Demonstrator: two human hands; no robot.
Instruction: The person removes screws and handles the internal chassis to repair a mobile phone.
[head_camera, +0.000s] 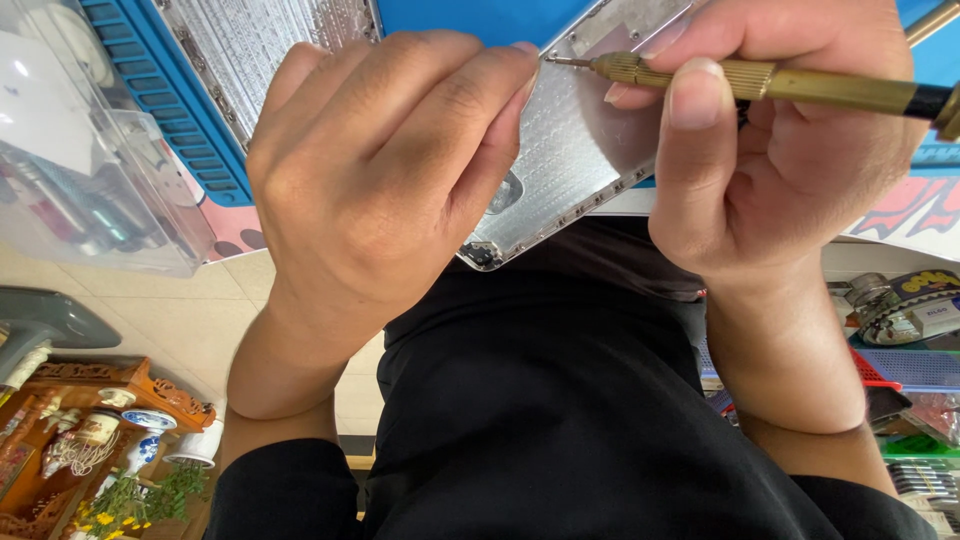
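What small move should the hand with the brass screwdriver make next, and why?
Probably seat the tip and turn: the right hand holds the brass screwdriver with its tip at the edge of the silver metal panel, where the left hand fingers pinch.

Left hand (375, 170): loosely fisted, fingertips pinched at the screwdriver (760, 82) tip. Right hand (780, 150): thumb and fingers clasping the screwdriver shaft. Both forearms bare, dark sleeves pushed up.
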